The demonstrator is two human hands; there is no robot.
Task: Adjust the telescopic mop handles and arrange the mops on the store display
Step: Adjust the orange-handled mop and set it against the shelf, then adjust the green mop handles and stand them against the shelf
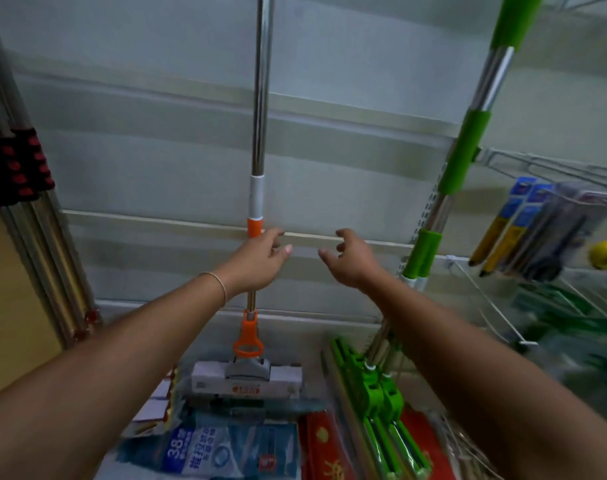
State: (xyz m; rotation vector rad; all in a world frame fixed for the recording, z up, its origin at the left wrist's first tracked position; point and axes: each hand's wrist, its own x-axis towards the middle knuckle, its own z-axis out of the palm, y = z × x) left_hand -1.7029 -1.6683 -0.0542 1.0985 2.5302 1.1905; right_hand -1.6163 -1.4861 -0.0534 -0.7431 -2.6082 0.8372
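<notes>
The left hand (260, 261) is curling loosely around the orange-collared mop handle (259, 133), apparently steadying it upright against the display wall (156, 150), while the right hand (350, 261) is hovering beside it, fingers spread, holding nothing.

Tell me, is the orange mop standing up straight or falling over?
Standing upright. The orange mop has its steel handle rising vertically from its head on the shelf, with the left hand against it.
</notes>
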